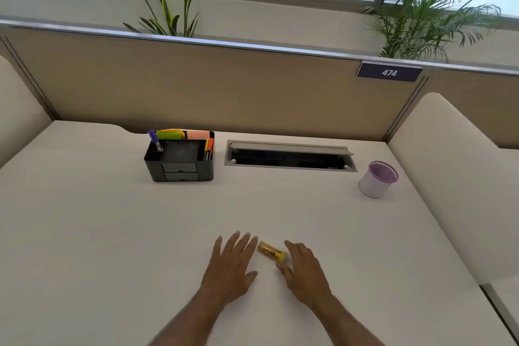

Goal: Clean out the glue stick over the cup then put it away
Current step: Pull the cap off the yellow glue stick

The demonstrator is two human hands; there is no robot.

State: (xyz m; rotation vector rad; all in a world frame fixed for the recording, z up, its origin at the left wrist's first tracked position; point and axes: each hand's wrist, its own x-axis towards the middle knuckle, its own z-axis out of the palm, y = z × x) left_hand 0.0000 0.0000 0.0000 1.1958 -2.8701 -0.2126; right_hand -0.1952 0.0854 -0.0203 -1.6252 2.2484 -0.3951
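A small yellow glue stick (271, 251) lies on its side on the white desk (112, 233), near the front middle. My left hand (230, 267) rests flat just left of it, fingers spread, holding nothing. My right hand (304, 271) is just right of the stick, fingers loosely curved and open, thumb close to its yellow end; I cannot tell whether it touches. A pale purple mesh cup (378, 179) stands upright at the far right of the desk, well away from both hands.
A black desk organizer (179, 159) holding markers and sticky notes stands at the back left. A recessed cable tray (289, 156) with a raised lid sits behind the middle. A beige partition (224, 87) closes off the back; cushioned dividers flank both sides.
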